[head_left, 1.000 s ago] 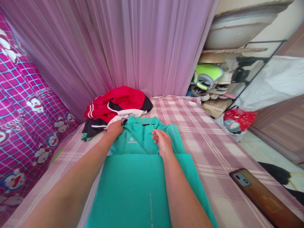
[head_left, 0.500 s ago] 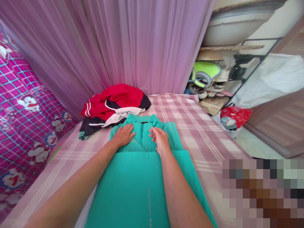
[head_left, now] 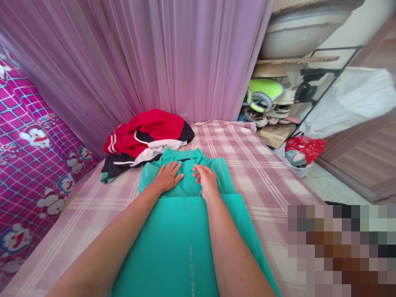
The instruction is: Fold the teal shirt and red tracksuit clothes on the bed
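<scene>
A teal long garment with a stand-up collar (head_left: 167, 239) lies face up, its lower part folded up over the chest and small pale lettering running along it. My left hand (head_left: 168, 176) rests flat on the chest beside the front opening, its fingers spread. My right hand (head_left: 208, 181) is on the other side of the opening, fingers curled in and thumb side up. Whether anything is between those fingertips cannot be made out. Behind the collar, to the left, a crumpled red, black and white garment (head_left: 154, 126) sits in a heap.
A plaid bedspread (head_left: 266, 181) covers the bed under the clothes. A purple curtain (head_left: 185, 62) hangs along the back, and pink cartoon-print fabric (head_left: 34, 136) at the left. To the right stand a shoe rack (head_left: 337, 72) and a red bag (head_left: 306, 148) on the floor.
My left hand has slid slightly right across the chest, closer to the front opening. My right hand stays curled at nearly the same spot. The view has shifted a little.
</scene>
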Demonstrator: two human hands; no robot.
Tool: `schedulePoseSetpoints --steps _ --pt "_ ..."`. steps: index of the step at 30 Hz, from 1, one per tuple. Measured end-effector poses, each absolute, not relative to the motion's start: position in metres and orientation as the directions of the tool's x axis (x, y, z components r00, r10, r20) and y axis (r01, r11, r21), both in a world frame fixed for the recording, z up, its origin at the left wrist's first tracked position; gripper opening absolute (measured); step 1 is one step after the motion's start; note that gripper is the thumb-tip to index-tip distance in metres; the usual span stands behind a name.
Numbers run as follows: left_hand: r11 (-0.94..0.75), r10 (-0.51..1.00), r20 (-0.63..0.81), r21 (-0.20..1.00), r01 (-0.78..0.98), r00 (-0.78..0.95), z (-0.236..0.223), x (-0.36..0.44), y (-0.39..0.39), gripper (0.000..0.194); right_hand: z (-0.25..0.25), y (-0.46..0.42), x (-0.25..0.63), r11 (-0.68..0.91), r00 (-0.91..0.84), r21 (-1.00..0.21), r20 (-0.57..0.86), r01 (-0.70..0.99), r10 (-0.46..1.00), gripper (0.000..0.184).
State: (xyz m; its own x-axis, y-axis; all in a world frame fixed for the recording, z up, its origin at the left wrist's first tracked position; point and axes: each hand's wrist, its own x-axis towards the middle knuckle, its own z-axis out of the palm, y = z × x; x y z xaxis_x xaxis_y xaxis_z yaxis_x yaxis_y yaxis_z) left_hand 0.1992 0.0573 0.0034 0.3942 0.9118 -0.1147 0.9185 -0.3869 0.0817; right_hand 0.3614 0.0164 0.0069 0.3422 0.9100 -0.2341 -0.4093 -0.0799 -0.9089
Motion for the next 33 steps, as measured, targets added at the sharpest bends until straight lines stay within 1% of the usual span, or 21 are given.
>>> schedulePoseSetpoints --steps 2,5,8,10,13,15,17,23,28,33 --pt "-0.381 0.912 -0.130 0.093 0.920 0.390 0.005 0.199 0.060 0.061 0.008 0.016 0.361 -0.087 0.341 -0.910 -0.239 -0.405 0.909 0.023" --pt "-0.363 0.917 -0.139 0.099 0.926 0.374 0.019 0.207 0.058 0.060 0.011 0.015 0.361 -0.102 0.338 -0.906 -0.254 -0.410 0.906 0.019" --pt "-0.412 0.906 -0.075 0.075 0.908 0.417 0.036 0.223 0.039 0.056 0.012 0.014 0.362 -0.102 0.333 -0.899 -0.260 -0.426 0.906 0.015" --pt "-0.450 0.887 -0.079 0.084 0.889 0.456 0.039 0.232 0.020 0.052 0.012 0.014 0.363 -0.097 0.338 -0.895 -0.263 -0.436 0.904 0.015" --pt "-0.398 0.906 -0.103 0.124 0.909 0.410 0.032 0.236 -0.007 0.051 0.012 0.014 0.363 -0.085 0.355 -0.888 -0.267 -0.452 0.896 0.015" --pt "-0.329 0.934 -0.098 0.141 0.934 0.344 0.024 0.234 -0.019 0.053 0.011 0.014 0.363 -0.079 0.358 -0.887 -0.264 -0.454 0.896 0.015" --pt "-0.296 0.947 -0.084 0.151 0.943 0.310 0.017 0.231 -0.023 0.054 0.010 0.015 0.362 -0.083 0.351 -0.892 -0.259 -0.445 0.900 0.016" --pt "-0.293 0.952 -0.031 0.187 0.938 0.304 0.016 0.230 -0.022 0.052 0.007 0.016 0.361 -0.093 0.339 -0.897 -0.257 -0.431 0.905 0.018" --pt "-0.296 0.952 -0.017 0.202 0.933 0.306 0.016 0.232 -0.025 0.053 0.006 0.016 0.363 -0.092 0.338 -0.894 -0.259 -0.439 0.905 0.019" --pt "-0.314 0.948 0.007 0.175 0.933 0.317 0.011 0.234 -0.025 0.052 0.001 0.014 0.357 -0.069 0.376 -0.931 -0.211 -0.359 0.902 0.018"
